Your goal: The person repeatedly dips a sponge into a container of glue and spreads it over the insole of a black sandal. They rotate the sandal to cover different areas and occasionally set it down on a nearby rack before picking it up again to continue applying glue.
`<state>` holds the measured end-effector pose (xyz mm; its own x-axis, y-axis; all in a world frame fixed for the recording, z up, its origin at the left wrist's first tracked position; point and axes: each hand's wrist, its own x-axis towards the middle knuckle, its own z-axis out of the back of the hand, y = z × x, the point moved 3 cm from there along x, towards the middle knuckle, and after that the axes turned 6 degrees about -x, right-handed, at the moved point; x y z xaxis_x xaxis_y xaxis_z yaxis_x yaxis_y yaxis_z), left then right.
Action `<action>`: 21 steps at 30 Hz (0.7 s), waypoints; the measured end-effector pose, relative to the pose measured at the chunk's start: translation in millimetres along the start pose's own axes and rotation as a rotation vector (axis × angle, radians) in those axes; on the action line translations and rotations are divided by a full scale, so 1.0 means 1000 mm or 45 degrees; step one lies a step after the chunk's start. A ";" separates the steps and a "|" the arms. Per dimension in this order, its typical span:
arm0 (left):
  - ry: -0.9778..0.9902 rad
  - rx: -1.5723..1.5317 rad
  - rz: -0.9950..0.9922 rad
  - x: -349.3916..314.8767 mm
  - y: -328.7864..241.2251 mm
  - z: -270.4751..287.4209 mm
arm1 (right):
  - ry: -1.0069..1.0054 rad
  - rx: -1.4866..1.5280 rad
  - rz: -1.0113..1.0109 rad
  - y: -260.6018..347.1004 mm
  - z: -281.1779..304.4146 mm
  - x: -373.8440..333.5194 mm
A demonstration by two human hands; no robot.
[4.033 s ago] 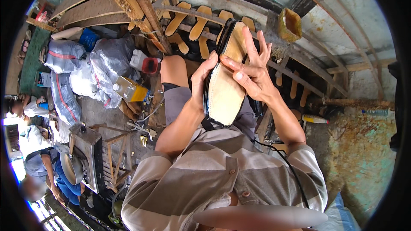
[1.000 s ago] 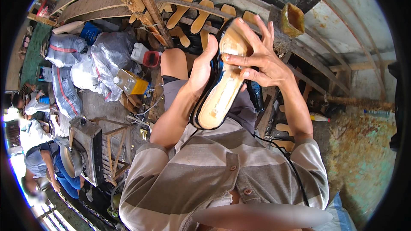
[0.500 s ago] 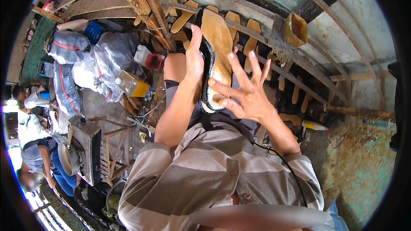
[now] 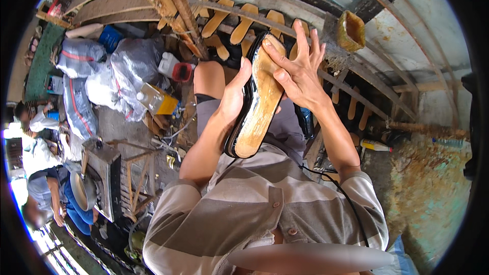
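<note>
A tan shoe sole point(image 4: 252, 125) with a black rim is held up in front of my chest, its broad tan face toward me. Glossy, wet-looking streaks run down its middle. My left hand point(image 4: 237, 91) is closed around its left edge, thumb pointing up along the rim; the fingers go behind it, with tips showing at the right edge. My right hand point(image 4: 301, 79) lies over the upper right part of the sole. Its index finger touches the tan face near the top end, while the other fingers spread upward.
Several tan soles point(image 4: 216, 18) stand along a wooden rack ahead. A crusted square pot point(image 4: 352, 31) sits on the rack's right. Plastic sacks point(image 4: 137, 63), a jug of yellow liquid point(image 4: 159, 99) and a red-mouthed container point(image 4: 182, 69) are at left. Another person point(image 4: 53, 188) works far left.
The sole has come down closer to my body and tilted, its lower end swinging left. My right hand has moved from the lower end up to the top end, fingers still spread.
</note>
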<state>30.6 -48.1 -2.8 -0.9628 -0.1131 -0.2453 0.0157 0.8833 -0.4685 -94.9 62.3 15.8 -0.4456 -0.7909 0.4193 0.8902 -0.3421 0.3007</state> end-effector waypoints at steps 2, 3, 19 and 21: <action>-0.040 0.034 0.004 0.001 -0.002 0.002 | 0.007 -0.073 0.093 0.002 -0.002 -0.002; -0.006 0.006 0.007 0.002 -0.003 0.002 | 0.006 -0.114 0.142 0.001 -0.001 -0.002; -0.049 0.180 -0.099 0.018 -0.031 0.012 | -0.062 0.526 -0.038 0.005 -0.008 -0.004; -0.133 0.103 -0.295 0.026 -0.036 0.020 | -0.058 0.324 0.133 0.027 -0.013 -0.013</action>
<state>10.5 -92.0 -9.4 -0.9102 -0.3582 -0.2080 -0.1762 0.7894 -0.5880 -63.7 56.3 7.5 -0.3613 -0.7899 0.4955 0.8819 -0.1169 0.4567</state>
